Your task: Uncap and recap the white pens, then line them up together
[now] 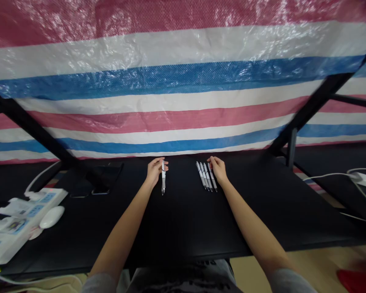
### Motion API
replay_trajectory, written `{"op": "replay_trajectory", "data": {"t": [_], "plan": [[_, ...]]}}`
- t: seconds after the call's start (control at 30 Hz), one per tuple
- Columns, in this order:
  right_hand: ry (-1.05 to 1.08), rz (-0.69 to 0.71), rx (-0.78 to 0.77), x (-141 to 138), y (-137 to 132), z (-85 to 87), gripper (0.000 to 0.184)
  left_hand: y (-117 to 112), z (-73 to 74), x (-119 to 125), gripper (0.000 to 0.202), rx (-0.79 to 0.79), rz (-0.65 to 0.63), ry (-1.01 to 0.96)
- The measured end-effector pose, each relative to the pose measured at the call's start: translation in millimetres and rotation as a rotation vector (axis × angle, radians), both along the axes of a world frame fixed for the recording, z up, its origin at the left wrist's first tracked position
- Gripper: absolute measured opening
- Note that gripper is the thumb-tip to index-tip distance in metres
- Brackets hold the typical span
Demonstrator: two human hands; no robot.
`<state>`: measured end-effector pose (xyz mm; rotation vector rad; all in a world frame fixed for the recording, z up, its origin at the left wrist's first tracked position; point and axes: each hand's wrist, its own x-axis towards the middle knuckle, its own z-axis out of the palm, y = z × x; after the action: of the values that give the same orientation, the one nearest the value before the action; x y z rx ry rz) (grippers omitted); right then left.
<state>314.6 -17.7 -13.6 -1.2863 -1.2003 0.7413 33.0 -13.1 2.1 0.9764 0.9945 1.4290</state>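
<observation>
In the head view, my left hand (pixel 154 171) has its fingers closed around the upper part of a white and grey pen (pixel 163 179), tip pointing toward me; a second pen may lie right against it, I cannot tell. On the right, several similar pens (pixel 203 176) lie side by side on the black table, slightly slanted. My right hand (pixel 218 168) is beside this row, its fingertips closed on the top end of the rightmost pen (pixel 212 178), which sits a little apart from the others at its upper part.
A white power strip (pixel 33 221) with plugs and a white computer mouse (pixel 52 217) are on the left. Dark frame legs (pixel 308 110) stand at both sides. A striped plastic sheet (pixel 171 118) hangs behind the table (pixel 183 228). White cables (pixel 332 176) run at the right.
</observation>
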Motion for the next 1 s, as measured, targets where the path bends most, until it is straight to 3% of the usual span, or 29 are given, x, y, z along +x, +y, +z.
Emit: {"op": "replay_trajectory", "data": {"t": [0.4, 0.67, 0.83, 1.0], "plan": [[-0.055, -0.01, -0.007, -2.2, -2.6, 4.4, 0.046, 1.2, -3.5, 1.6, 0.037, 0.095, 0.007, 0.12], [-0.101, -0.001, -0.014, -2.3, -3.6, 6.1, 0.049, 0.0, -6.7, 6.4, 0.04, 0.198, -0.053, 0.461], [-0.147, 0.001, -0.009, -2.4, -3.2, 6.0, 0.05, 0.7, -9.9, 8.8, 0.024, 0.318, 0.001, 0.73], [-0.329, -0.006, 0.024, -3.1, -12.2, 14.3, 0.044, 2.9, -12.8, 10.1, 0.017, 0.378, 0.015, 0.827]]}}
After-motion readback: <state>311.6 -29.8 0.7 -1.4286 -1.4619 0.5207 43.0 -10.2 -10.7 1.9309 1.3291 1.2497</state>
